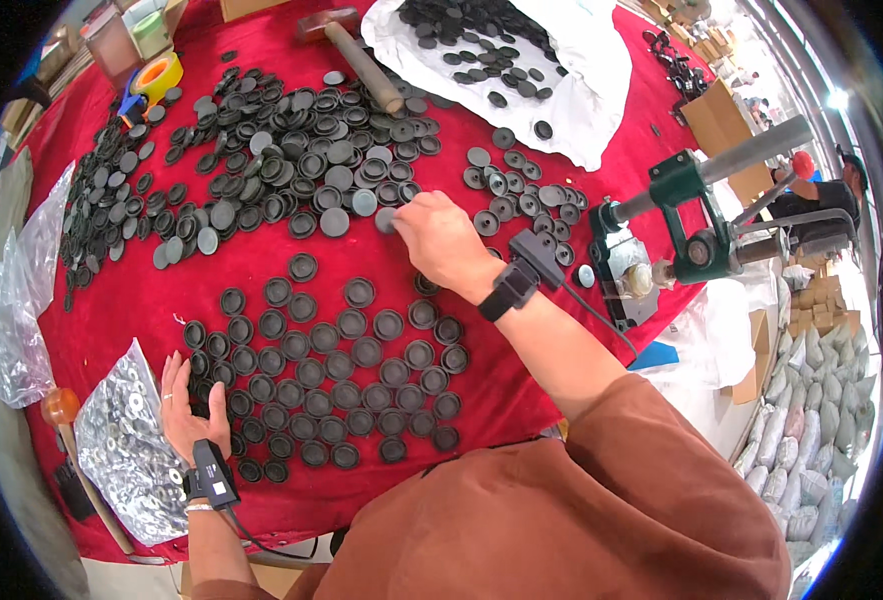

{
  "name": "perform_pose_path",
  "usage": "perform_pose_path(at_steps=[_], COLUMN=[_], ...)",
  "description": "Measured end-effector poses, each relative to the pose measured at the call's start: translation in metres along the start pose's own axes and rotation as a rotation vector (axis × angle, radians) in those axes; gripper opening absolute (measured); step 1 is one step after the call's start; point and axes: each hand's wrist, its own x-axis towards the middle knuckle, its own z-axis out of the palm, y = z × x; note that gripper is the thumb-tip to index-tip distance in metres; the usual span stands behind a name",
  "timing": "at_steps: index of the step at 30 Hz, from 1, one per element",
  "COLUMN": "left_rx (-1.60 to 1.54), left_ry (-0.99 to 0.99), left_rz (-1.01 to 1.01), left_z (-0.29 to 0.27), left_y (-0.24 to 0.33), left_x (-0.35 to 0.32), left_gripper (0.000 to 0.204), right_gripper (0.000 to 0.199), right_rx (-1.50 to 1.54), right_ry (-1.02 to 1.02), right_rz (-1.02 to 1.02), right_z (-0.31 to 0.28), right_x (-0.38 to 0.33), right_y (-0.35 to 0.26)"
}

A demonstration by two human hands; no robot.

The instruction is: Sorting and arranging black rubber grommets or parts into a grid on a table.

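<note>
My right hand [441, 238] reaches to the near edge of a loose heap of round black caps [311, 150]. Its fingers are closed on the rim of one dark round cap [386, 220]. In front of me lie several rows of the same caps [335, 365], set out singly with their hollow side up. My left hand [189, 408] rests open at the left side of these rows, thumb apart from the stretched fingers, beside the nearest caps. A clear bag of small metal rings [126, 445] lies just left of that hand.
A green hand press [696, 215] stands at the right, near caps with metal centres [531, 195]. A hammer [361, 68] lies across the heap by a white sack [586, 70]. Yellow tape [158, 76] sits far left; a wooden-handled mallet [61, 408] lies near left.
</note>
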Motion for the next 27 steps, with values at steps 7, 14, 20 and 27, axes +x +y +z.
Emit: perform_pose_path(at_steps=[7, 14, 20, 27], left_rx=[0.005, 0.0, -0.007, 0.007], left_ry=[-0.006, 0.0, -0.006, -0.01], left_rz=[-0.021, -0.018, -0.01, -0.018], left_z=[-0.002, -0.003, -0.002, -0.003], left_y=[0.003, 0.003, -0.002, 0.002], left_x=[0.001, 0.001, -0.001, 0.0], left_gripper=[0.048, 0.048, 0.048, 0.048], right_gripper=[0.018, 0.03, 0.031, 0.03], right_rx=[0.09, 0.301, 0.032, -0.041], right_ry=[-0.04, -0.391, -0.332, -0.072], right_rz=[0.092, 0.388, 0.429, 0.022], right_z=[-0.009, -0.027, -0.044, 0.003], right_x=[0.004, 0.015, 0.022, 0.045], right_y=[-0.01, -0.01, -0.029, -0.02])
